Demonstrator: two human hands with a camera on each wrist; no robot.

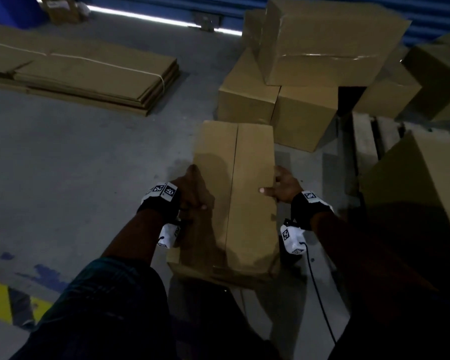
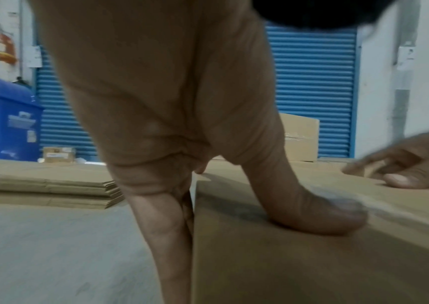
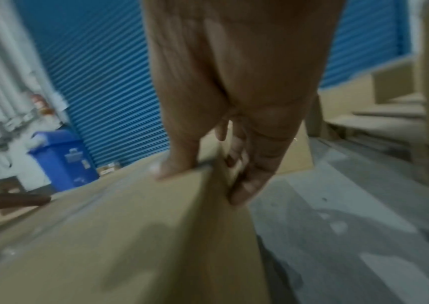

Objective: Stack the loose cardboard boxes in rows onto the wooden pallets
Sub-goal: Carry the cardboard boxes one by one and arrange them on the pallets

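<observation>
A long closed cardboard box (image 1: 234,198) with a centre seam lies lengthwise in front of me, held at mid-length. My left hand (image 1: 192,193) grips its left edge, thumb (image 2: 312,216) flat on the top and fingers (image 2: 172,236) running down the side. My right hand (image 1: 283,188) grips the right edge the same way, with its fingers (image 3: 247,174) wrapped over the side of the box (image 3: 130,236). The wooden pallet (image 1: 366,141) lies to the right, with a large box (image 1: 421,193) standing on it. Whether the held box touches the floor is unclear.
Several loose boxes (image 1: 304,115) are piled just beyond the held one, one tilted on top (image 1: 322,42). A tied bundle of flattened cardboard (image 1: 83,74) lies on the grey floor at the left. A blue bin (image 2: 3,123) and blue roller shutter (image 2: 312,82) stand behind.
</observation>
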